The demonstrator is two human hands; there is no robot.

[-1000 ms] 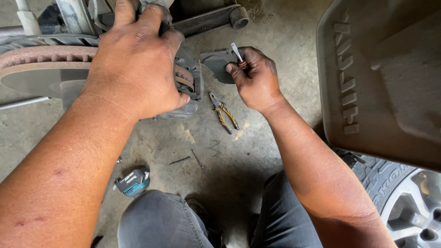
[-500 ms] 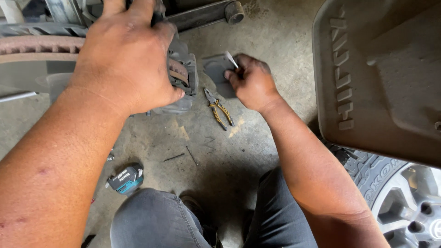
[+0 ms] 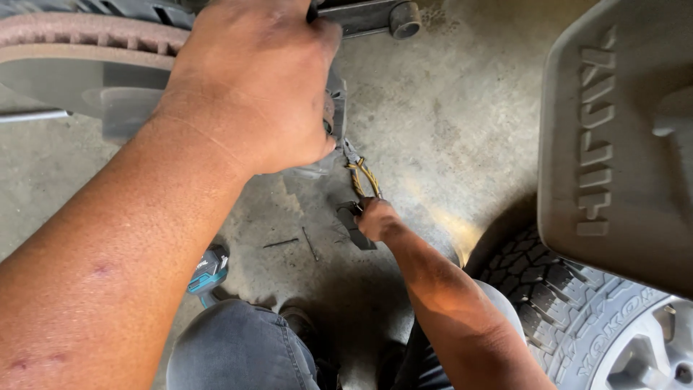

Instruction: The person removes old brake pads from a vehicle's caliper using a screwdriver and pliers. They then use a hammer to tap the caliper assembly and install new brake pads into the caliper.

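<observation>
While the left hand (image 3: 256, 83) lies closed over the grey metal brake caliper (image 3: 333, 108) beside the rusty brake disc (image 3: 79, 43), fingers curled out of sight, the right hand (image 3: 375, 219) rests low on the concrete floor (image 3: 447, 130), fingers wrapped around a dark flat brake pad (image 3: 354, 225). Yellow-handled pliers (image 3: 363, 175) lie just above it. Teal power tool (image 3: 208, 271) near knee.

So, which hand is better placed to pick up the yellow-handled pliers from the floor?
The right hand, probably. It is low by the floor, just beside the pliers, though it already holds a dark flat part. The left hand is higher up, gripping the brake caliper at the disc.
</observation>
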